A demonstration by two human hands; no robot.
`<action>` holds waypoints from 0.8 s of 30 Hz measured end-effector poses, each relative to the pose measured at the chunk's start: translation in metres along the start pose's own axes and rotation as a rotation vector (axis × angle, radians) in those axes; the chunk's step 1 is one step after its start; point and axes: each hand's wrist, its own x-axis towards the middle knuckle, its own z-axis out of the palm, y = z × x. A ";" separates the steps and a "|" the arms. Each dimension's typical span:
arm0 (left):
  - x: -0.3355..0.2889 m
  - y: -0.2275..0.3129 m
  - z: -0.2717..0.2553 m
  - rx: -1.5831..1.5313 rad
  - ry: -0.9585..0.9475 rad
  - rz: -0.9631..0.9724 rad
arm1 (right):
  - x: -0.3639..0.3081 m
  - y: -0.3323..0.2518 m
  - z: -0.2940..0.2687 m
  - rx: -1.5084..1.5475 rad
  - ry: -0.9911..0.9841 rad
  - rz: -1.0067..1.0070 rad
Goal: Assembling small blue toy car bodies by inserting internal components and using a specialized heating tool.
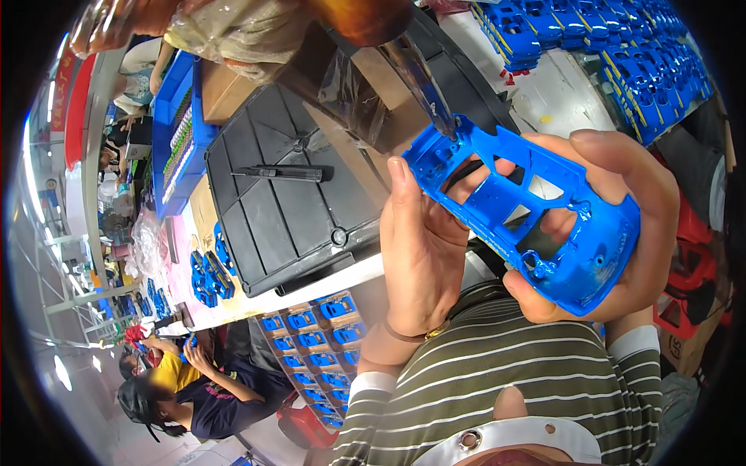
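Note:
Both of my hands hold a glossy blue toy car body shell (489,203), its hollow side with the window openings turned up. My left hand (423,248) supports its left side, the thumb upright against the far left corner and other fingers behind the shell. My right hand (641,194) wraps around the right side and near end, with fingertips curling under. A dark slender tool tip (437,105) comes down from a brown rounded part (364,19) above and meets the shell's far end. Whether it presses in or only touches, I cannot tell.
A black ribbed board (272,210) carries a dark screwdriver-like tool (291,173). Rows of blue shells (653,85) fill the far right. Left of me stand a blue crate (172,140) and a compartment tray (315,342) of blue parts. Another person (225,400) works at lower left.

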 end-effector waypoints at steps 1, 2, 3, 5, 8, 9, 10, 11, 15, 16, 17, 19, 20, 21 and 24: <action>0.000 -0.001 0.001 -0.006 0.000 0.006 | 0.001 -0.001 0.000 -0.019 0.001 0.003; 0.000 -0.001 0.001 -0.011 0.000 0.013 | 0.003 -0.001 -0.003 -0.024 -0.031 -0.013; 0.000 -0.001 -0.001 -0.021 0.014 -0.021 | 0.006 -0.001 -0.005 -0.028 -0.062 -0.030; 0.000 -0.001 -0.002 -0.032 0.026 -0.071 | 0.014 0.000 -0.013 -0.013 -0.160 -0.074; -0.001 -0.001 -0.005 -0.025 0.014 -0.079 | 0.015 -0.002 -0.014 0.022 -0.213 -0.063; -0.001 -0.001 -0.005 -0.025 0.012 -0.078 | 0.015 -0.002 -0.015 0.042 -0.222 -0.058; -0.002 -0.001 -0.004 -0.029 0.023 -0.085 | 0.014 -0.001 -0.016 0.081 -0.233 -0.065; -0.003 0.000 -0.004 -0.033 0.037 -0.098 | 0.012 0.001 -0.014 0.127 -0.221 -0.070; -0.003 0.000 -0.004 -0.043 0.082 -0.151 | 0.002 0.009 -0.003 0.287 -0.144 -0.074; -0.003 0.000 -0.003 -0.044 0.085 -0.151 | 0.001 0.008 -0.004 0.296 -0.151 -0.058; -0.003 0.001 -0.002 -0.046 0.074 -0.147 | 0.002 0.007 -0.005 0.292 -0.160 -0.052; -0.004 0.003 -0.002 -0.050 0.037 -0.132 | 0.005 0.005 -0.008 0.271 -0.183 -0.049; -0.004 0.003 -0.002 -0.046 0.033 -0.130 | 0.005 0.005 -0.009 0.270 -0.197 -0.046; -0.004 0.003 -0.002 -0.044 0.029 -0.129 | 0.006 0.005 -0.010 0.269 -0.212 -0.042; -0.002 0.003 -0.001 0.014 0.028 -0.103 | 0.005 0.004 -0.009 0.292 -0.219 -0.047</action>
